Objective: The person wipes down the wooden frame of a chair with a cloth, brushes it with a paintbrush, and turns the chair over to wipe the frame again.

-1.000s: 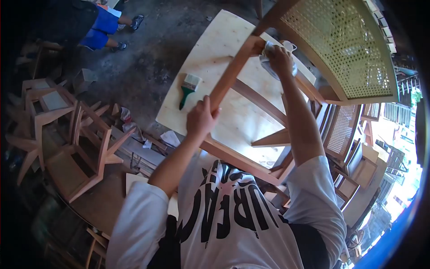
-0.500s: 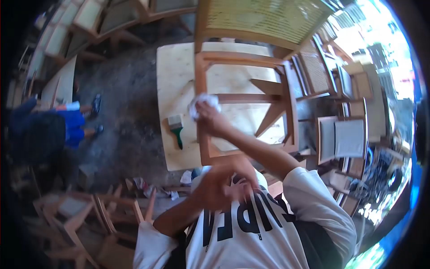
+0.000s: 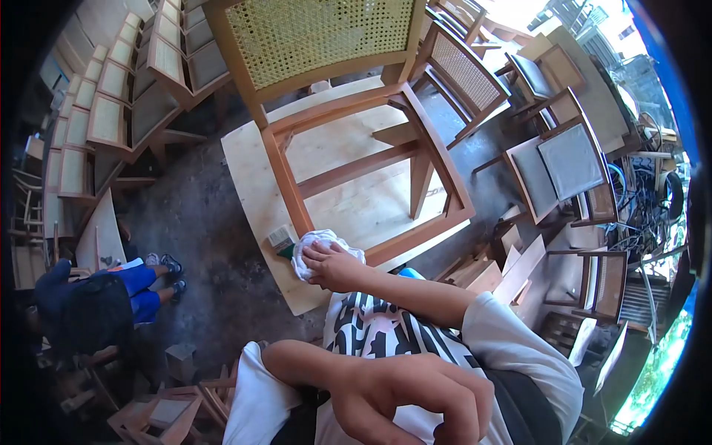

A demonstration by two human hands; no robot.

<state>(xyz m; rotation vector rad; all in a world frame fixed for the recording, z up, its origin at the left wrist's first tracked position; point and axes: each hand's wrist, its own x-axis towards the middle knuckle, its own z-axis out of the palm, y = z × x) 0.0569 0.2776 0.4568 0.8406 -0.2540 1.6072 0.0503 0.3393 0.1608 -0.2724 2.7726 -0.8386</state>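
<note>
A wooden chair frame [image 3: 348,178] with an open seat and a woven cane back [image 3: 326,37] stands on a pale plywood board [image 3: 245,178]. At the frame's near left corner, my right hand [image 3: 334,265] presses a white cloth [image 3: 300,259] against the wood. Partly behind the cloth lies a brush [image 3: 282,237] with pale bristles; most of its green handle is hidden. My left hand [image 3: 411,397] hangs close to the camera in front of my shirt, fingers curled but apart, holding nothing visible.
Rows of chairs [image 3: 111,115] line the upper left. More chairs [image 3: 567,163] and wood pieces [image 3: 512,271] are at the right. A person [image 3: 96,304] in blue shorts is at the left. Chair frames [image 3: 167,411] lie at the lower left.
My right hand has moved the cloth along the frame to its near left corner. My left hand has let go of the frame and come back before my shirt. The view has turned.
</note>
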